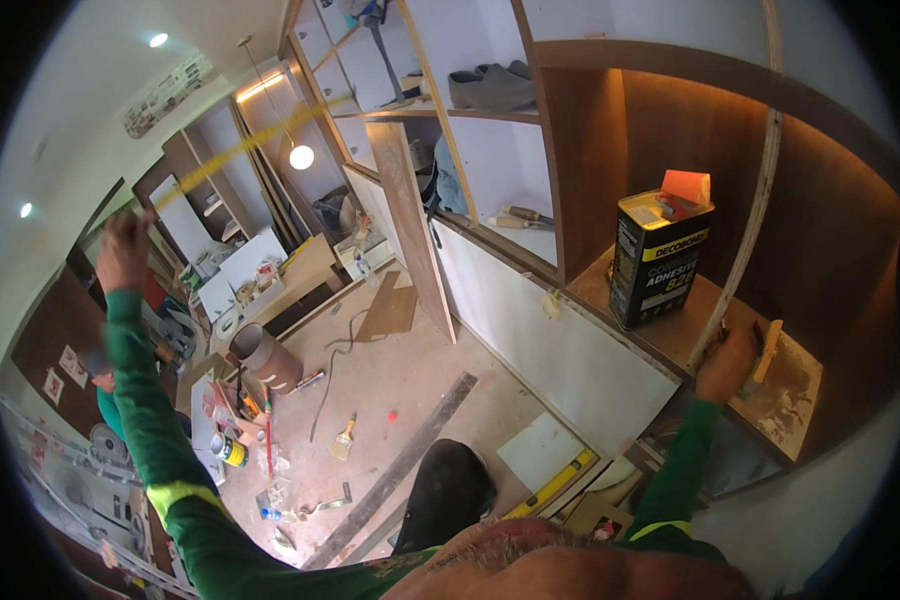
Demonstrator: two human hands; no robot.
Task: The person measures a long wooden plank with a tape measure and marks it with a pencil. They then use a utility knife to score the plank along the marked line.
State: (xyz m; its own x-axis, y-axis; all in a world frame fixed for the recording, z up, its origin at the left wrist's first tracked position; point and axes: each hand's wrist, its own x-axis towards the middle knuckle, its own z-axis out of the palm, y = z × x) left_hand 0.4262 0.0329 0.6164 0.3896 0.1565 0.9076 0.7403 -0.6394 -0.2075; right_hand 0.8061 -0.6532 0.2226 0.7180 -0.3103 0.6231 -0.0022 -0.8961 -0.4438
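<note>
Perhaps the likeliest trouble is a slack pinch: the left hand (125, 250) is raised, fingers apparently curled at 1 end of a blurred yellow strip (240, 148), which could whip free; blur hides whether it truly grips. The right hand (728, 365) is low at the shelf (705, 301), beside a tan-handled tool (768, 352) and a thin wooden batten (757, 225); whether it grasps either, I cannot tell. A careless sweep there could drop the tool or tip the black tin (660, 265). The shelf is brown, pale-smeared near its end. Below, the dusty floor (425, 350) carries 1 brush (344, 437) and 1 long dark bar (400, 465); 1 round lamp (301, 157) hangs beyond.
</note>
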